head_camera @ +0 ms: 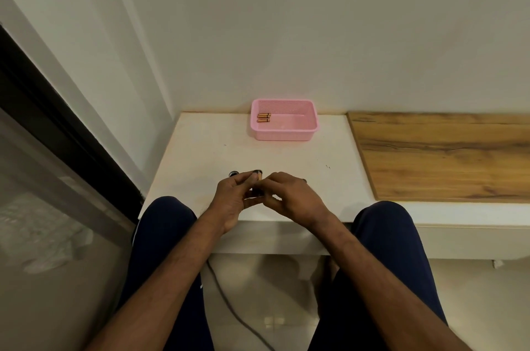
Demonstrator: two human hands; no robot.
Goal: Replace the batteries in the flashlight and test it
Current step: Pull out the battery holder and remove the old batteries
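Over the near edge of the white table (pixel 200 150), my left hand (pixel 232 201) grips a small dark piece, apparently the flashlight's battery holder (pixel 257 191). A copper-coloured battery (pixel 259 176) stands at its top. My right hand (pixel 289 198) pinches at the same piece from the right. A small black round part (pixel 233 173) lies on the table just beyond my left fingers. The pink basket (pixel 284 132) at the back of the table holds copper-coloured batteries (pixel 263 117) in its left corner. The rest of the flashlight is hidden by my hands.
The white wall rises straight behind the table. A wooden board (pixel 441 155) covers the surface to the right. A dark window frame (pixel 57 127) runs along the left. My knees flank the table's front edge, and a cable (pixel 229 302) trails on the floor below.
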